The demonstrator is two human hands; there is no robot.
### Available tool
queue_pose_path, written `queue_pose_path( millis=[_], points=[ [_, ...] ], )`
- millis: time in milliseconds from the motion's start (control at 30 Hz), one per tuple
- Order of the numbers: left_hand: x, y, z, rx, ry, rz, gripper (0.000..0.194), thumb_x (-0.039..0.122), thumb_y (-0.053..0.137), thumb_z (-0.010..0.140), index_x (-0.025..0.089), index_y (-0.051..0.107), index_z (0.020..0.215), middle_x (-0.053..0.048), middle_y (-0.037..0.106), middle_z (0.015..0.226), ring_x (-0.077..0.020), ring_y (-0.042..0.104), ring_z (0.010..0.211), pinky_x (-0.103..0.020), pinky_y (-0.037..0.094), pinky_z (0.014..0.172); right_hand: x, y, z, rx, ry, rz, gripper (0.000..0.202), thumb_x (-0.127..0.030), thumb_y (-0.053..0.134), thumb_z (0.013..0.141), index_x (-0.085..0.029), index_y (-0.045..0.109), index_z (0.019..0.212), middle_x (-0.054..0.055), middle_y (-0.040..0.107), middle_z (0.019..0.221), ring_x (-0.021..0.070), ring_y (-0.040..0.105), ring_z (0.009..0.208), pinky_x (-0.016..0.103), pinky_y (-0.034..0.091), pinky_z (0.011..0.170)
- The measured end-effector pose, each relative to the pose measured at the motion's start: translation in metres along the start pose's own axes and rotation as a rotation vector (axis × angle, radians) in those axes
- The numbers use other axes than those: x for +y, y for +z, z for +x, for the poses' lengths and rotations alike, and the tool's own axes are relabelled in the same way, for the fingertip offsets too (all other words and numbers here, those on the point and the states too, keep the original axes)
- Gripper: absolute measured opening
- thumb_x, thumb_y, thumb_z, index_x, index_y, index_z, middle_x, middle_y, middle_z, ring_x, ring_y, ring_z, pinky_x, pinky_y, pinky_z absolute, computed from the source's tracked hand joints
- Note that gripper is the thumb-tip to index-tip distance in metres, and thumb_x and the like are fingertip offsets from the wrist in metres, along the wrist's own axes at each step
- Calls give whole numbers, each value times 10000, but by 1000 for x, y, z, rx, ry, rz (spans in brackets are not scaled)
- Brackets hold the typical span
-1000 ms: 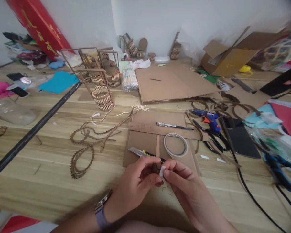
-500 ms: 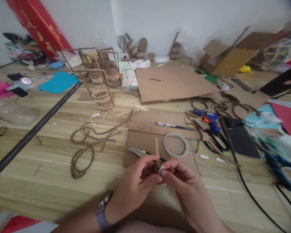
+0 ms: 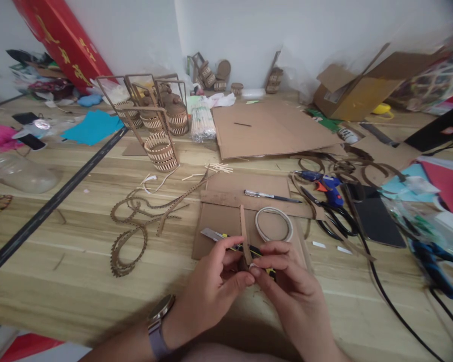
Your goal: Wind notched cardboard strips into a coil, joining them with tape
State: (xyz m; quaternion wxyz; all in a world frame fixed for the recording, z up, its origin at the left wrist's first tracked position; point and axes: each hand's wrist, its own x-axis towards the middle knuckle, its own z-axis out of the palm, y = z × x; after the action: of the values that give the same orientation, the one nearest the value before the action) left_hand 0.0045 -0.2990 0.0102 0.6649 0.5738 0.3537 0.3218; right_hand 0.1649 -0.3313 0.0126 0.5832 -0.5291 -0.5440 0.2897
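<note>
Both hands are meeting at the lower end of a narrow brown cardboard strip (image 3: 243,229), above a cardboard sheet (image 3: 226,213).

The left hand (image 3: 206,286) is curling its thumb and fingers around a small dark-brown piece (image 3: 242,263) at that end, though the exact grip is staying hidden; the right hand (image 3: 292,281) is pinching a small white scrap (image 3: 252,266) between thumb and forefinger, right beside it. The strip is pointing away from the wearer, its far end reaching past the fingertips. A utility knife (image 3: 212,234) is lying partly behind the fingers, and a tape roll (image 3: 257,226) is resting just beyond the right hand.
</note>
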Motion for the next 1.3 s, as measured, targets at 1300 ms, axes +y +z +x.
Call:
queue_pose_path(
  millis=[1300],
  points=[
    [3, 4, -3, -8, 58, -25, 257, 424, 633, 909, 196, 585, 1018, -70, 702, 970, -192, 667, 916, -262, 513, 755, 3, -33, -11, -135, -472, -702, 163, -262, 787, 772, -347, 710, 887, -27, 734, 711, 165, 635, 591, 344, 491, 667]
  ],
)
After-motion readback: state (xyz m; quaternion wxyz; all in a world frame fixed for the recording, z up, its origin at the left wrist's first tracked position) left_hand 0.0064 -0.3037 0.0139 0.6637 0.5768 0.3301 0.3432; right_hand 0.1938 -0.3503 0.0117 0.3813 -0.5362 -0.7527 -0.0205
